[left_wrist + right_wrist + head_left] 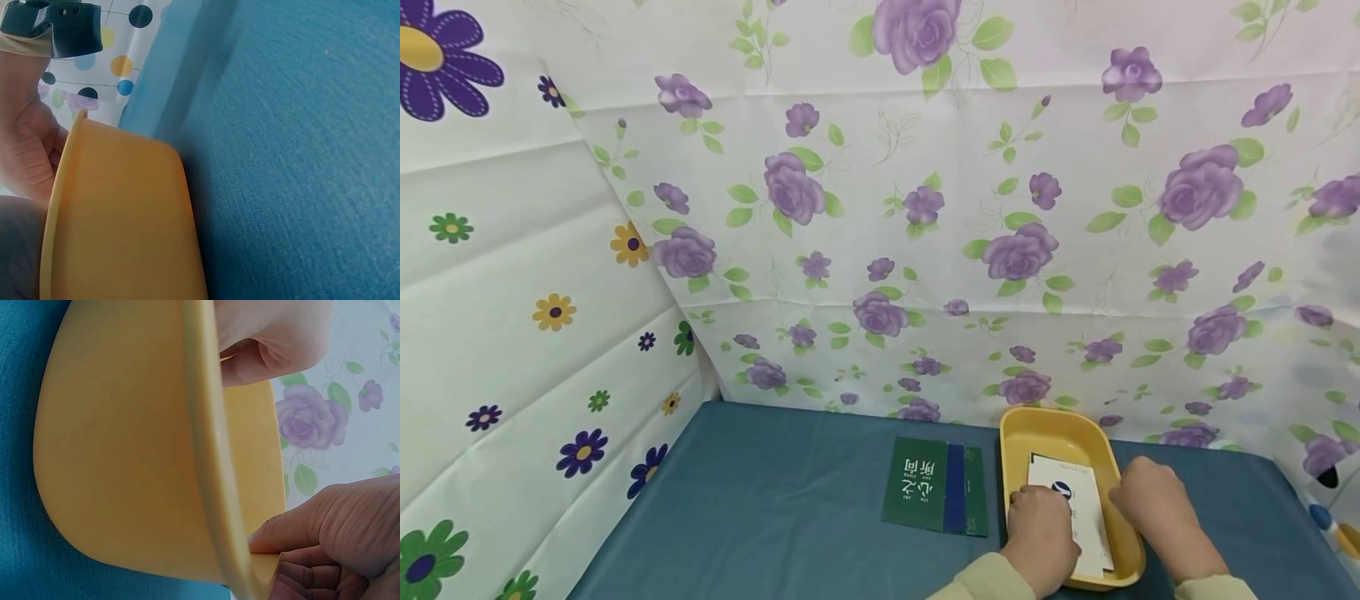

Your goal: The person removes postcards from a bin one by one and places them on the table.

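Observation:
A yellow plastic basin (1024, 429) stands on the dark blue table, with white printed cards (1088, 508) lying inside it. My right hand (1157, 508) grips the basin's right rim; in the right wrist view the thumb (294, 528) lies over the inner side and the fingers curl beneath. Over the lower left part of the cards is my left hand (1041, 533), fingers bent and tips hidden. Whether it pinches a card cannot be seen. The left wrist view looks along the basin's outer wall (125, 212), with a hand behind its rim.
Left of the basin, a green card (917, 483) with white characters and a blue band lies on the table (775, 500). Flowered white sheeting (850, 250) hangs behind the table and along the left side.

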{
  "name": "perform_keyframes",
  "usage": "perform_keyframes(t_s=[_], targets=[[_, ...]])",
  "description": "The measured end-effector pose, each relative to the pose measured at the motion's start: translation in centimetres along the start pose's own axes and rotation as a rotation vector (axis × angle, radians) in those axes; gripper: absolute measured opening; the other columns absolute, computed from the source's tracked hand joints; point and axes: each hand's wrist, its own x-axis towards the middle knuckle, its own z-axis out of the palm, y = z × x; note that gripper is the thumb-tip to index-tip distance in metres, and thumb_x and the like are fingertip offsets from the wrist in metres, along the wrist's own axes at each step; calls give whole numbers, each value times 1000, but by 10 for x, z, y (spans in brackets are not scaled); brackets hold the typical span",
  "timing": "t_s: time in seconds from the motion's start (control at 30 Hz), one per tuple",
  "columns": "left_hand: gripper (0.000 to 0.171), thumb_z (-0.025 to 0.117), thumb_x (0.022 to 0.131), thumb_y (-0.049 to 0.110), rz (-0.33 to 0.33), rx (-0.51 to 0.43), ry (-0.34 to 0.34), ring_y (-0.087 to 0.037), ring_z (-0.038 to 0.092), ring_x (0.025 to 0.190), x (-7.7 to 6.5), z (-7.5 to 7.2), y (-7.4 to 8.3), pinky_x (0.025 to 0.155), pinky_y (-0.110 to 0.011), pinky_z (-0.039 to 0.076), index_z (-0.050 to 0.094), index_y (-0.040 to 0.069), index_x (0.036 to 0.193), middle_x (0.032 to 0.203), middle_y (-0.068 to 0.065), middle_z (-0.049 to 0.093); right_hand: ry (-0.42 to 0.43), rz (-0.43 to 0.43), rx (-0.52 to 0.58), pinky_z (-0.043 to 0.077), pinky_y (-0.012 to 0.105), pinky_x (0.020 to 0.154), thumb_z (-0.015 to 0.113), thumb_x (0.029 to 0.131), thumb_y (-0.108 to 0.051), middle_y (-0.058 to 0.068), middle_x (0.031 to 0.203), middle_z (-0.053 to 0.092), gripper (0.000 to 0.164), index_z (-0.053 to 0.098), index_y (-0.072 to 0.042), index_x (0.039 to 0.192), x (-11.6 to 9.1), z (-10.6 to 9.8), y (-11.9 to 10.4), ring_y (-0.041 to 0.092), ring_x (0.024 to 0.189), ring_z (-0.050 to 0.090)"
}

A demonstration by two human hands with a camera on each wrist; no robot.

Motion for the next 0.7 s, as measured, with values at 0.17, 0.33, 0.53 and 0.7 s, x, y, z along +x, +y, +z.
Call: perform_keyframes(t_s=[0.17,0.33,0.53,0.7], targets=[[51,74,68,58,11,52,59,-16,51,74,-1,2,0,62,-29,47,66,21,102,88,-3,54,-15,4,11,40,30,46,56,83,-12,5,55,47,21,56,-8,62,-1,0,-1,19,49,49],[75,74,68,56,-18,62,144,-14,49,72,-3,3,0,60,-24,45,54,8,121,87,-5,50,-6,-2,5,40,30,46,56,83,-12,4,54,45,22,55,-8,61,-2,-1,-2,19,49,49],[62,73,74,47,-16,74,207,-11,47,68,-7,3,0,57,-22,44,55,8,117,81,-4,48,-2,-10,-7,40,30,47,57,84,-13,5,56,47,23,55,-8,62,-2,-1,-3,19,50,49],[45,69,82,37,20,62,226,-10,51,70,-8,2,-3,59,-23,45,58,10,116,82,-2,51,10,-11,-10,40,31,47,56,82,-13,5,56,47,22,54,-8,62,-3,-1,-3,19,50,48]])
